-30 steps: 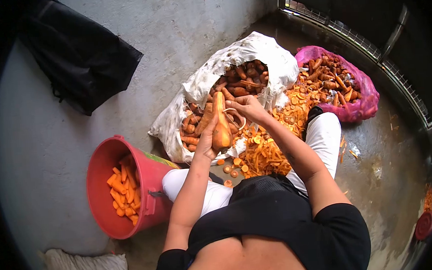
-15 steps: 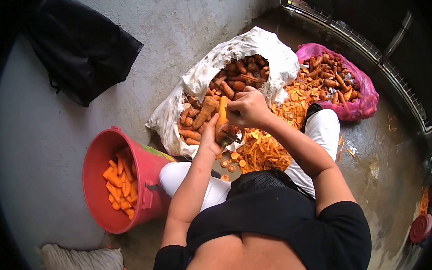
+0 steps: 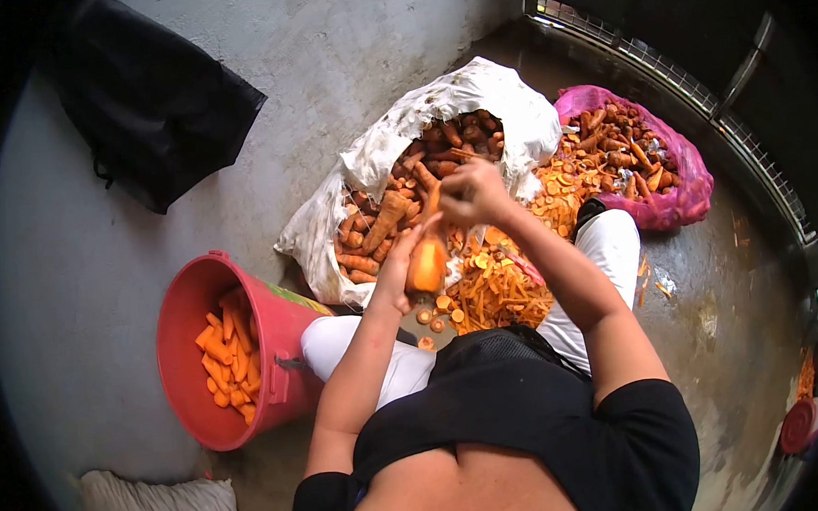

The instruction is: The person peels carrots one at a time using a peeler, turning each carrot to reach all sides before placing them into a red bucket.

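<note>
My left hand (image 3: 399, 273) is closed around a thick carrot (image 3: 426, 269), held over the gap between my knees. The carrot's near side is bright orange where it is peeled, and its lower end is dark. Just above its far end, my right hand (image 3: 476, 195) is curled and smeared by motion. It grips a peeler, mostly hidden by the fingers and blur. Beyond both hands, a torn white sack (image 3: 488, 89) holds unpeeled carrots (image 3: 389, 221). Under my right forearm lies a heap of carrot peelings (image 3: 499, 292) with cut-off ends.
Left of my knee, a tilted red bucket (image 3: 282, 392) holds peeled carrots (image 3: 229, 357). A pink mesh sack (image 3: 692, 190) of carrot pieces stands at the far right. A black bag (image 3: 156, 102) hangs on the wall, and a pale sack (image 3: 159, 509) lies at lower left.
My right hand has moved slightly up and away from the carrot's near end, carrying the peeler along. More bare orange now shows on the carrot in my left hand.
</note>
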A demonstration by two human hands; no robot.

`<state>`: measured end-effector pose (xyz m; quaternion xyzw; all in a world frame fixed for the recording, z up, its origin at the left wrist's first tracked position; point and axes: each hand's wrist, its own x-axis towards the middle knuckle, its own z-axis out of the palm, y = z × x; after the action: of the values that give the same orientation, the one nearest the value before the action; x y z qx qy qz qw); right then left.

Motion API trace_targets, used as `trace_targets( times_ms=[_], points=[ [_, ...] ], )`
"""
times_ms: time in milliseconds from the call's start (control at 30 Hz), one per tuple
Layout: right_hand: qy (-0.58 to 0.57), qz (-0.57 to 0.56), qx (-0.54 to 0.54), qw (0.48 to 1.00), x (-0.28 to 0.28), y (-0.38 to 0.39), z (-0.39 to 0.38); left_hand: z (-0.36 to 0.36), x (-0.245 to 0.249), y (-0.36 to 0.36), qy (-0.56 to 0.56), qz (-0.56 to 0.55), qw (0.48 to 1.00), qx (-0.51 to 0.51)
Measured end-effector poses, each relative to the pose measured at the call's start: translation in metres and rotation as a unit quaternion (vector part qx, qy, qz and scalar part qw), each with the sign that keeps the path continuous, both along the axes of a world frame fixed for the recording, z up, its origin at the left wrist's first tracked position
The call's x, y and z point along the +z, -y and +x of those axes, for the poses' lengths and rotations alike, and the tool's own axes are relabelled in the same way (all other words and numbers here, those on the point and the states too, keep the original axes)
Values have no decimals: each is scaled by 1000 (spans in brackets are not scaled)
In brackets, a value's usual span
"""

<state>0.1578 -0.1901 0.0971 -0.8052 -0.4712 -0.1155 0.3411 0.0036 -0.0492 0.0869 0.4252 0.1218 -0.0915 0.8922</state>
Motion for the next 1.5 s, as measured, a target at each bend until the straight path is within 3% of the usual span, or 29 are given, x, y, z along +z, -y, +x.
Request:
trace_targets(
  times_ms=[67,167,200,267,333,367,467,533,633,733,800,1133,1267,1300,1400,1500],
  points=[
    [-16,-40,-74,996,-10,11,38,-4,-4,1,-83,-3,996,-21],
    [105,-41,-133,985,-14,16,67,-3,-7,8,-99,4,995,-13],
    [94,-119,-162,975,-12,20,79,-4,-4,10,-88,-8,996,-31],
    [39,-162,-253,953,-17,34,100,-8,5,11,-70,-31,995,-62],
    [39,-163,-332,928,-23,49,110,-6,3,7,-71,-45,996,-41],
    [52,-105,-343,932,-30,54,111,-3,2,5,-66,-54,996,-29],
    [-22,-54,-323,945,-28,50,87,6,-9,-5,-70,-102,992,-5],
    [-161,-75,-259,949,-3,42,48,9,-24,-11,-79,-132,988,30],
    [42,68,-101,992,-8,27,1,11,-20,-6,-108,-151,980,71],
    [71,95,-33,992,4,13,-38,11,-23,-9,-141,-179,973,30],
    [98,95,0,991,14,8,-51,11,-25,-6,-161,-158,973,55],
    [114,122,88,982,7,-4,-40,6,-16,2,-141,-130,979,72],
    [51,87,25,995,1,1,-17,-4,6,5,-74,-62,995,36],
    [39,63,-4,997,-2,5,-1,-10,17,9,11,-62,998,-22],
    [86,17,-69,994,-2,16,39,-10,2,4,-72,-60,995,-42],
    [117,-37,-157,980,-16,21,80,-8,0,7,-71,-64,994,-55]
  ],
)
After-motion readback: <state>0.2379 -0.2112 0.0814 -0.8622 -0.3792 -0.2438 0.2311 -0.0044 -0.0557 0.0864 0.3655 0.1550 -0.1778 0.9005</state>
